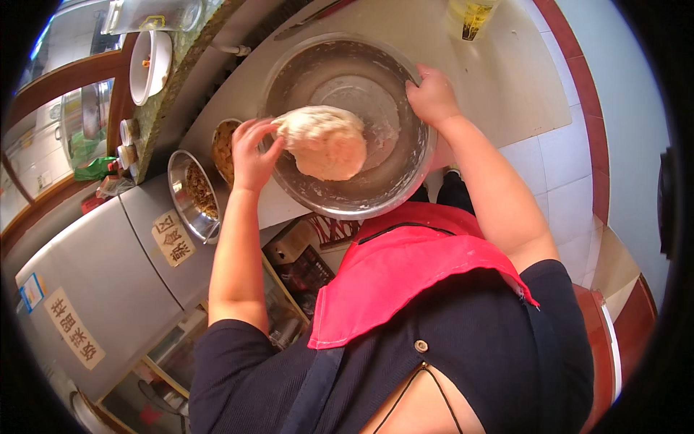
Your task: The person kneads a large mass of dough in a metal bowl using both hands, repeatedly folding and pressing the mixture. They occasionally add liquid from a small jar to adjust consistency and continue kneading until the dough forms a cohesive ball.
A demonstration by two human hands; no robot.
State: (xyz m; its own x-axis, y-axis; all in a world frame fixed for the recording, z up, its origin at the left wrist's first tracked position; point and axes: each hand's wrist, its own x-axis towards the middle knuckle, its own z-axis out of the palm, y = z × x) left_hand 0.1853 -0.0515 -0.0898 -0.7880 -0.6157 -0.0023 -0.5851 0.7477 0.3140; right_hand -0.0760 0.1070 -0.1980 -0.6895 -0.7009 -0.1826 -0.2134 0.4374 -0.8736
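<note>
A wide metal mixing bowl [347,206] with dough residue on its walls is on the work surface before me. A rough lump of pale dough [325,146], partly blurred, is at the bowl's left side. My left hand [255,152] is at the left rim, its thumb and fingers pinching the dough's upper left edge. My right hand [434,95] grips the bowl's upper right rim, with the fingers curled over it. The underside of the dough is hidden.
Left of the large bowl stand a smaller metal bowl of brown food [200,190] and another bowl of yellowish pieces [223,146]. A clear container with a label [471,19] stands at the top right. A white bowl [149,68] rests on the stone ledge at the upper left.
</note>
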